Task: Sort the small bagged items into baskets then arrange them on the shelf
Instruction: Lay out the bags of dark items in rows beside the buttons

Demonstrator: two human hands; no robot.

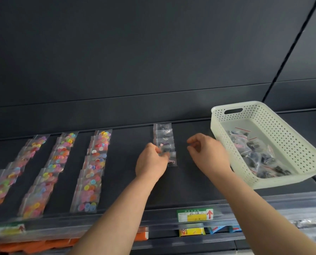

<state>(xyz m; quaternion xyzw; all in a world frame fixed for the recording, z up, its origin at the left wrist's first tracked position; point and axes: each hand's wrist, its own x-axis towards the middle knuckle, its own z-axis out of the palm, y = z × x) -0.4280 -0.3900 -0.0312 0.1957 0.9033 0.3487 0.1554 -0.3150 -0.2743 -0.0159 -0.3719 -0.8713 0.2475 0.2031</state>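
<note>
Short column of small clear bags of dark items (164,139), laid overlapping on the dark shelf (127,190), running from the back edge toward the viewer. The left hand (150,161) pinches the nearest bag (172,160) of this column at its left edge, fingers curled around the plastic. The right hand (207,153) hovers just to the right of the column, above the shelf, its fingers loosely curled with thumb and fingertips slightly apart and nothing visible between them.

To the right stands a white perforated basket (264,115), resting on the same shelf at an angle and holding a loose heap of similar dark-item bags (260,153) (some show a red seal strip).

To the left, well apart from the dark column, lie three longer columns of overlapping bags filled with coloured buttons: the right column (92,168), the middle column (48,168) and the left column (19,170).

On the shelf's front rail sits a green and yellow label (195,215) with a red arrow. Below the rail, orange goods (34,245) and a yellow packet (191,232) are partly visible.
</note>
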